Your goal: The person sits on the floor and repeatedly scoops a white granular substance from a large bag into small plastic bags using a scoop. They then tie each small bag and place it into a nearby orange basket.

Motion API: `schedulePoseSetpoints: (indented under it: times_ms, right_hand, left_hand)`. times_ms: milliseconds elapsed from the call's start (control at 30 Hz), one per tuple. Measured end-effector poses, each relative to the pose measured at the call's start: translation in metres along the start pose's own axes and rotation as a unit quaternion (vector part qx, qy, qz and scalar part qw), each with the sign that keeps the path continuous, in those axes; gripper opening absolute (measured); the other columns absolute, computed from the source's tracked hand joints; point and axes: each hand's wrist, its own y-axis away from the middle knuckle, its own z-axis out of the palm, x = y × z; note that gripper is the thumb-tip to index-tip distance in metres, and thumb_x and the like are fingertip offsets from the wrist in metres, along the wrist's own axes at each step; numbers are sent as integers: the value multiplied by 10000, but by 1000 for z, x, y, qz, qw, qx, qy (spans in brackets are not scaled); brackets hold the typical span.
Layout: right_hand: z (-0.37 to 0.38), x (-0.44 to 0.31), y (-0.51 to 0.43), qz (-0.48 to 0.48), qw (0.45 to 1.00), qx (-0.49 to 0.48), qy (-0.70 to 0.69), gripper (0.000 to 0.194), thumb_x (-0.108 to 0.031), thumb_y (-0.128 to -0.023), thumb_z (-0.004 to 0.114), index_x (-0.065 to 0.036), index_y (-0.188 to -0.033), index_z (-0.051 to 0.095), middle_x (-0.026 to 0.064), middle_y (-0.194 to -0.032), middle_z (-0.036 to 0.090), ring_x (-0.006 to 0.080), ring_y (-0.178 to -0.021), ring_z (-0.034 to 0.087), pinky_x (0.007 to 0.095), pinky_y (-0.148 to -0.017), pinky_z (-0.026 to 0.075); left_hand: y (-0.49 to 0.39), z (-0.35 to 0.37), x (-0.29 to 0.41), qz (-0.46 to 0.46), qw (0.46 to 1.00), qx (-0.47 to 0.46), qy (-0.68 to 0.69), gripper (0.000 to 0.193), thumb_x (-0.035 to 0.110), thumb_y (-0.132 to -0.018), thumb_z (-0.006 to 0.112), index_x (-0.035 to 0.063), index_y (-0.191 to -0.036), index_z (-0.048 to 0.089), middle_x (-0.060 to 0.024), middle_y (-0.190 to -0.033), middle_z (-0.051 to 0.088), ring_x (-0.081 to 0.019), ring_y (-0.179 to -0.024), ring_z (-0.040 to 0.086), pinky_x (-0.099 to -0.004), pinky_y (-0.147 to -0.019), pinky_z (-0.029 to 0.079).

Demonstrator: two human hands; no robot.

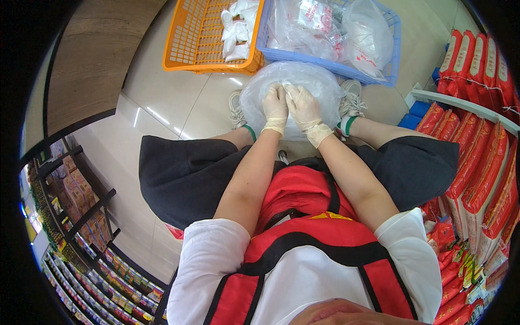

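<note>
My left hand [275, 106] and my right hand [301, 106], both in thin, pale translucent gloves, are close together with curled fingers. Their fingertips meet at a small bit of white material [286, 85], mostly hidden by the fingers, so its kind is unclear. Beneath them is a round mass of clear plastic sheeting [254, 99], apparently a bag lining a container between my feet. Small white filled packets [236, 32] lie in an orange plastic basket [178, 44] ahead on the left. Beside it, a blue plastic basket [302, 55] holds clear plastic bags [367, 36], some with red print.
Red-and-white packaged sacks [483, 174] fill the shelving at right, with a white shelf edge [459, 101] jutting in. A wooden panel [93, 61] stands at upper left. Stocked shelves [109, 280] line the lower left. My shoes [352, 99] flank the plastic mass.
</note>
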Motion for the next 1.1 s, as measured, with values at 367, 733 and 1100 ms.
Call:
schedulePoseSetpoints:
  times_ms: [367, 733, 1100]
  right_hand:
    - [-16, 13, 1, -2, 995, 103, -14, 201, -144, -824, 576, -139, -1001, 670, 121, -886, 617, 327, -834, 598, 410, -712, 491]
    - [102, 117, 32, 317, 942, 0, -112, 225, -242, -894, 563, -85, -1001, 682, 173, -920, 669, 327, -863, 629, 397, -779, 473]
    - [135, 92, 42, 481, 745, -19, -462, 229, -239, -924, 528, -78, -972, 684, 32, -745, 592, 123, -647, 520, 264, -597, 423]
  left_hand:
    - [0, -2, -3, 8, 998, 43, 43, 153, 129, -889, 578, 39, -985, 656, -163, -802, 675, -254, -718, 656, -353, -689, 502]
    - [-12, -14, -15, -52, 979, 41, 192, 115, 51, -916, 539, -25, -935, 623, -78, -763, 642, -121, -677, 575, -282, -644, 477]
    - [-18, -30, -14, -55, 986, 16, 157, 104, 72, -945, 525, -18, -942, 578, -14, -741, 571, -66, -627, 489, -228, -575, 419]
